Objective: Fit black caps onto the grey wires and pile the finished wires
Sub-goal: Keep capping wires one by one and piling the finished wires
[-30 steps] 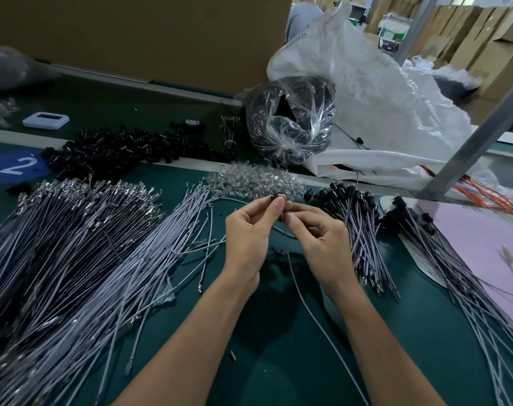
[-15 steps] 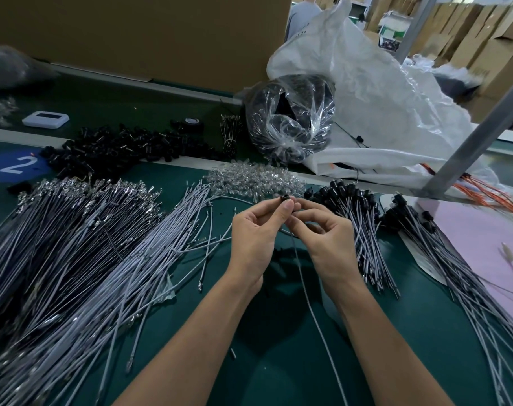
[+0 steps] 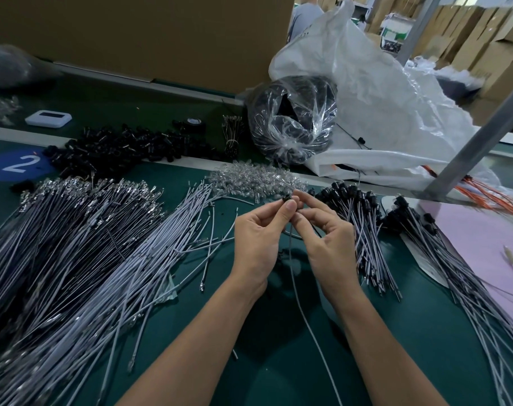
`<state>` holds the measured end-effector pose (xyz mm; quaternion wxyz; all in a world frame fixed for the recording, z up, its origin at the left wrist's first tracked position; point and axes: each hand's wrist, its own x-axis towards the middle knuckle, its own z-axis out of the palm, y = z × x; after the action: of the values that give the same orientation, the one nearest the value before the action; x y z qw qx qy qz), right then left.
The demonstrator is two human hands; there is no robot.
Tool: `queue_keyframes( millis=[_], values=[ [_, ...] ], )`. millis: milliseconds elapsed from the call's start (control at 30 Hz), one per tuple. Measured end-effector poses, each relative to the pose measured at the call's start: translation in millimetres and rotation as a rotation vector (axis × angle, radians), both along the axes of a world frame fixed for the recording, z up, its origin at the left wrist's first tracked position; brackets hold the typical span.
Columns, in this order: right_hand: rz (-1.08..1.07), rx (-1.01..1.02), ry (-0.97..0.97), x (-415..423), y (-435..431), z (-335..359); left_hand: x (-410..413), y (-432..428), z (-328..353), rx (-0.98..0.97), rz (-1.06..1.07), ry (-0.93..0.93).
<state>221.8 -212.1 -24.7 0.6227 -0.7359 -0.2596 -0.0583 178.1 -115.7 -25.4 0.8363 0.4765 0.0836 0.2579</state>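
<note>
The wire (image 3: 305,317) trails toward the viewer over the tabletop (image 3: 278,373). The left hand (image 3: 258,230) pinches the cap (image 3: 286,198). The right hand (image 3: 328,238) pinches the wire just below it, seemingly feeding it in. Keep both aligned and push straight, then drop it on the pile (image 3: 361,224) at right. The wire's tail has swung slightly left since a second ago.

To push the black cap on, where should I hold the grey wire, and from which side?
Pinch the grey wire just under its top end, from the right, since the left hand holds the black cap. It is thin and hangs limp, so held lower it would likely buckle.
</note>
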Motion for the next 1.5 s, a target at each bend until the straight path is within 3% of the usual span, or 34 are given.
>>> queue_keyframes(
  millis=[200, 300, 467, 567, 833, 1033, 1300, 1500],
  values=[
    [0.058, 0.032, 0.087, -1.0, 2.6, 4.3, 0.3, 0.8, 0.5, -0.026, 0.029, 0.004],
    [-0.029, -0.003, 0.064, -0.2, 0.7, 6.2, -0.2, 0.9, 1.5, -0.02, 0.022, 0.01],
    [-0.262, -0.155, -0.203, -2.7, 1.5, 5.6, 0.6, 4.1, 1.1, 0.016, 0.08, 0.031],
    [-0.26, -0.187, -0.309, -2.9, 1.7, 4.5, 1.7, 4.7, 0.6, 0.036, 0.114, 0.061],
    [-0.076, -0.146, -0.154, -4.8, 3.7, 3.5, 1.3, 6.9, -1.9, 0.113, 0.135, 0.077],
    [-0.095, -0.144, -0.099, -1.2, 3.4, 7.7, 1.2, 7.1, 0.6, 0.059, 0.064, 0.032],
    [-0.176, -0.222, -0.296, -5.5, 2.5, 9.0, 1.7, 8.1, -0.2, 0.03, 0.088, 0.06],
    [-0.214, -0.402, -0.424, -7.4, 0.7, 7.5, 2.5, 8.1, -1.3, -0.009, 0.01, 0.114]
  ],
)
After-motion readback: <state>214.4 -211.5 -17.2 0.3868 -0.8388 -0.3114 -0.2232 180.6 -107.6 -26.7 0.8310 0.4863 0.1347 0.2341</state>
